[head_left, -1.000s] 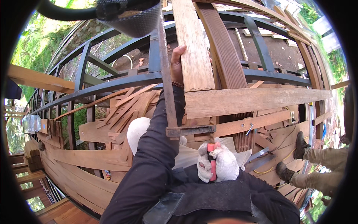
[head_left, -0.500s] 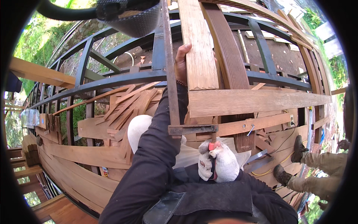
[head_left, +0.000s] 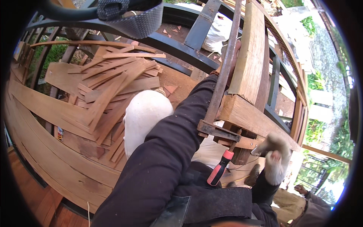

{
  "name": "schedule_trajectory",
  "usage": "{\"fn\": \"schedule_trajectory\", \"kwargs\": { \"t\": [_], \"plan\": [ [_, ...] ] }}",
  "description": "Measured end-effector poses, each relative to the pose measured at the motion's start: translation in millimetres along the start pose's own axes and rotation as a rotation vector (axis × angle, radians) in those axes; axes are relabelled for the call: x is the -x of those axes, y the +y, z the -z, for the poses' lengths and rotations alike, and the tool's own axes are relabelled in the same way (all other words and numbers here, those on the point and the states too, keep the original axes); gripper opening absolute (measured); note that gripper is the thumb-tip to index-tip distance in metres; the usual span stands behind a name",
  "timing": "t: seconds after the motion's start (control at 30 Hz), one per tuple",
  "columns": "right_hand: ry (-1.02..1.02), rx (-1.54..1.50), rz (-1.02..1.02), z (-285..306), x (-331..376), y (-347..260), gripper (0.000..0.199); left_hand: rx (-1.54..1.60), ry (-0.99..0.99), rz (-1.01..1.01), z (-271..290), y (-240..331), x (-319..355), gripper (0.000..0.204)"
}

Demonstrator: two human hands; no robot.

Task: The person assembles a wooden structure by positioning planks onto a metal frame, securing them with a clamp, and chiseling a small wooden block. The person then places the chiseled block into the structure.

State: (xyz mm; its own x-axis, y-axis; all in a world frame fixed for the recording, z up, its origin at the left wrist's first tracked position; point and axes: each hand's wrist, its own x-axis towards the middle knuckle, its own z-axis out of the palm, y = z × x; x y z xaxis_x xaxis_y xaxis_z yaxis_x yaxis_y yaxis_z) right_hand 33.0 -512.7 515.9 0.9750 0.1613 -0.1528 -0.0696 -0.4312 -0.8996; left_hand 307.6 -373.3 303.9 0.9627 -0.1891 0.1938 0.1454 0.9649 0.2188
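Closest to me, the clamp's handle [head_left: 219, 170], red and black, smooth and rounded, slants free with neither hand on it. My right hand [head_left: 278, 157], in a pale knitted glove, is raised to its right near the crosspiece [head_left: 245, 113]; it is blurred, and I cannot tell whether its grip is closed on anything. Above the handle come the clamp's coarse threaded screw [head_left: 235, 141] and rusty flat bar [head_left: 222, 75]. I'd seat the screw squarely against the crosspiece, hold the bar in line with the long board [head_left: 249, 53], and tighten in short turns, watching that the joint stays flush and the wood doesn't skew. The crosspiece is square-edged timber; the long board meets it end-on, pale and rough-grained, a darker grooved plank [head_left: 262, 77] alongside. My bare left hand [head_left: 236, 52] lies behind the bar against that board, mostly hidden, so I can't tell whether its grip is closed. Further out I see thin reddish offcuts [head_left: 121, 79] in a loose heap, the dark, angular steel frame [head_left: 170, 48], and a crumpled white sack [head_left: 218, 34].
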Motion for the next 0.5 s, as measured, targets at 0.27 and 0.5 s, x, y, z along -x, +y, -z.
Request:
{"fn": "schedule_trajectory", "kwargs": {
  "t": [0.27,0.5],
  "plan": [
    [-0.018,0.864,0.319,2,-124,33,0.081,0.074,0.07,0.038,13,-7,-23,0.062],
    [-0.344,0.902,0.542,0,-145,14,0.078,-0.059,0.203,0.138,-40,59,13,0.069]
  ]
}}
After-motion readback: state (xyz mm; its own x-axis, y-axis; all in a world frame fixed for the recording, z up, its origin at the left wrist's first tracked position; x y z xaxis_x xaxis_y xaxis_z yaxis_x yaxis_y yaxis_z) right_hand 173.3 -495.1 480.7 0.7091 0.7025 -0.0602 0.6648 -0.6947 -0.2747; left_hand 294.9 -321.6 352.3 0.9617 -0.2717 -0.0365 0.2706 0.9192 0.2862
